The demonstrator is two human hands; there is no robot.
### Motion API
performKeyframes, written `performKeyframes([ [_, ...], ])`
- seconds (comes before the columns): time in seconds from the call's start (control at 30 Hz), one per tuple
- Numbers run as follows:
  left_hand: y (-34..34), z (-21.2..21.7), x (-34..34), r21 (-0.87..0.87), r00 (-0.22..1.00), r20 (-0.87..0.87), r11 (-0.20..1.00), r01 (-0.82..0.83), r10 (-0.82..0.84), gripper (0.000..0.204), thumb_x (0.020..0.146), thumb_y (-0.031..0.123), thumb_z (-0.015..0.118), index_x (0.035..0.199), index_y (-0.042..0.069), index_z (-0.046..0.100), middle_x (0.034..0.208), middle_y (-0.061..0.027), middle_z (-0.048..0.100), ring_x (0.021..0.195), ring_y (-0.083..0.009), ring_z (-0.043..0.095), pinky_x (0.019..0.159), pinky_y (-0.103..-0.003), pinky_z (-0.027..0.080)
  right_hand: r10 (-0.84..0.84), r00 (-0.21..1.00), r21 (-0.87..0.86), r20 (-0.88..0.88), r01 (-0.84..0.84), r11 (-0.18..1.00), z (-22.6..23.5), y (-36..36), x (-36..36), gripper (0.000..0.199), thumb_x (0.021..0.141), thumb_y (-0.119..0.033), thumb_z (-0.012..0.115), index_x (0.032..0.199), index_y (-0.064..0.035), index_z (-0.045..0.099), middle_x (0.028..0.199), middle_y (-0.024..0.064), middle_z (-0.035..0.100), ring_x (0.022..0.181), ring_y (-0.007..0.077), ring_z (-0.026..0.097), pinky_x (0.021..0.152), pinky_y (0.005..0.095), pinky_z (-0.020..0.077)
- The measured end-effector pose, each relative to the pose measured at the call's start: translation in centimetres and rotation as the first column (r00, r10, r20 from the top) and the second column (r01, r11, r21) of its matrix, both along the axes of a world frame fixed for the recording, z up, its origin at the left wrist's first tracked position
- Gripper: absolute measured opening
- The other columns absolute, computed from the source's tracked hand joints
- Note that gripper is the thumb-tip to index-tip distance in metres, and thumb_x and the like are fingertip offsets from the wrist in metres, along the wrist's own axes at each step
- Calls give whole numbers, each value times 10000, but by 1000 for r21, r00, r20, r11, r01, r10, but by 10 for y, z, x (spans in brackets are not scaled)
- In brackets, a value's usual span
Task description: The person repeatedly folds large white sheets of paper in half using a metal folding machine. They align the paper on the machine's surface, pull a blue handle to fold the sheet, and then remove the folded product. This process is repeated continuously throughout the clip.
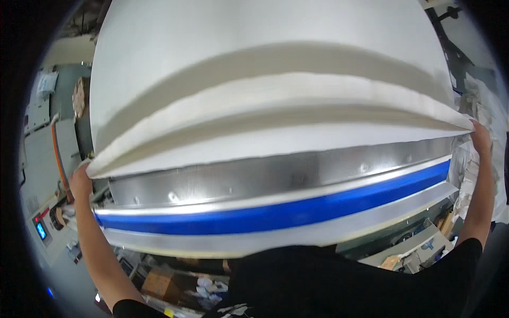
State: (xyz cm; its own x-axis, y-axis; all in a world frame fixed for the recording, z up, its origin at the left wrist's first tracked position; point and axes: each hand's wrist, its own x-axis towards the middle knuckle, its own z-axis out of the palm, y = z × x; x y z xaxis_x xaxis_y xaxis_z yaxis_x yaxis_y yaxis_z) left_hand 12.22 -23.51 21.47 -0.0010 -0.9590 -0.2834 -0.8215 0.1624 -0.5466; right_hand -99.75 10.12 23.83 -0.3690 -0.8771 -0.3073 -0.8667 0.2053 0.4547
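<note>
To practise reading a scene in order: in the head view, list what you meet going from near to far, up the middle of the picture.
Black shirt → blue strip → metal edge → folded white cloth.

My left hand (80,183) and right hand (480,139) grip the white sheet (275,95), fingertips hidden behind its corners. The sheet's far end is cut off by the top edge.

Both hands, left hand (80,180) and right hand (480,137), apparently grip the white sheet (275,90).
</note>
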Motion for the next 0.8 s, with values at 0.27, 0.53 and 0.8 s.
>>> performKeyframes([
  [0.27,109,4,56,355,988,153,934,-42,-14,388,788,14,448,1075,174,654,1097,-61,653,1039,-243,595,1048,-486,308,-59,990,219,131,29,975,6,107,36,317,727,-61,573,1029,-106,658,963,139,666,899,326,619,851,449,457],
  [0.53,197,-56,43,713,926,328,692,-113,-187,254,801,107,541,987,186,695,1061,-47,664,1056,-233,596,1014,-509,345,68,997,609,-22,-41,792,-36,170,80,187,732,-143,600,891,-152,698,821,90,675,809,280,641,755,421,483],
  [0.8,206,-99,63,742,905,395,635,-213,-158,190,794,175,588,917,94,708,1040,-110,677,979,-295,641,736,-433,519,134,988,702,-77,-42,711,-93,229,32,161,802,-155,546,793,-83,690,833,120,675,820,308,652,727,430,505],
])
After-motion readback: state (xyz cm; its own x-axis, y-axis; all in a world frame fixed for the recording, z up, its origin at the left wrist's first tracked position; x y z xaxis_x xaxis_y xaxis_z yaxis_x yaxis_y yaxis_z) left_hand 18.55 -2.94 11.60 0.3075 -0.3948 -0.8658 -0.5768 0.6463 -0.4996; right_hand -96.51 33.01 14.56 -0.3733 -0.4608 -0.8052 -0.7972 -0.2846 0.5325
